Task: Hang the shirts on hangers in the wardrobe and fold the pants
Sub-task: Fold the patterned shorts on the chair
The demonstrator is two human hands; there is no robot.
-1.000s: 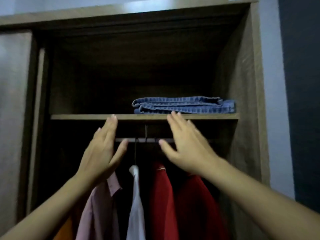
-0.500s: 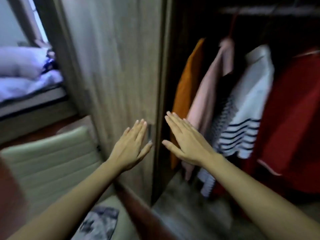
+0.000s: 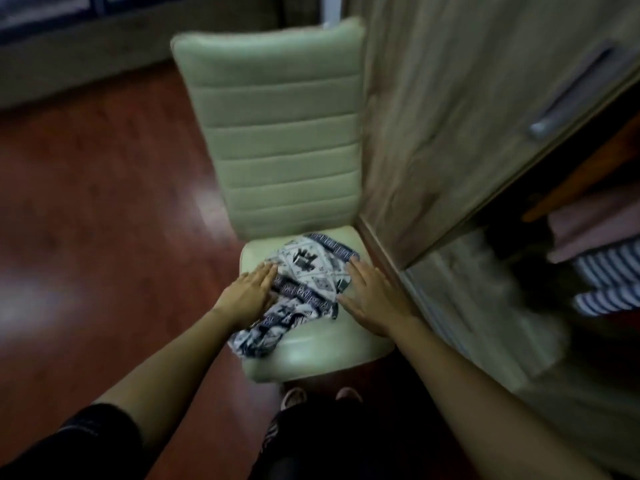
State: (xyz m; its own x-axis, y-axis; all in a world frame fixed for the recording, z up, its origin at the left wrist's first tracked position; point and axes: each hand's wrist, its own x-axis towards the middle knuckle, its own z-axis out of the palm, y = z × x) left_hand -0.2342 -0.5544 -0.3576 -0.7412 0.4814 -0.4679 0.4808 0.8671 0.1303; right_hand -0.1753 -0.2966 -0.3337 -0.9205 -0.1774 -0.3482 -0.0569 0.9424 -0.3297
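- On the chair seat (image 3: 329, 348) lies a patterned garment (image 3: 304, 282);
- your left hand (image 3: 249, 296) rests flat on it, fingers straight;
- your right hand (image 3: 374, 299), equally flat, lies just beside it.

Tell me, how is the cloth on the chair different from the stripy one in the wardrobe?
The patterned cloth lies crumpled on the chair seat; the striped garment is inside the wardrobe. The patterned cloth has blocky pictures; the striped garment has plain bands. Both are dark and white.
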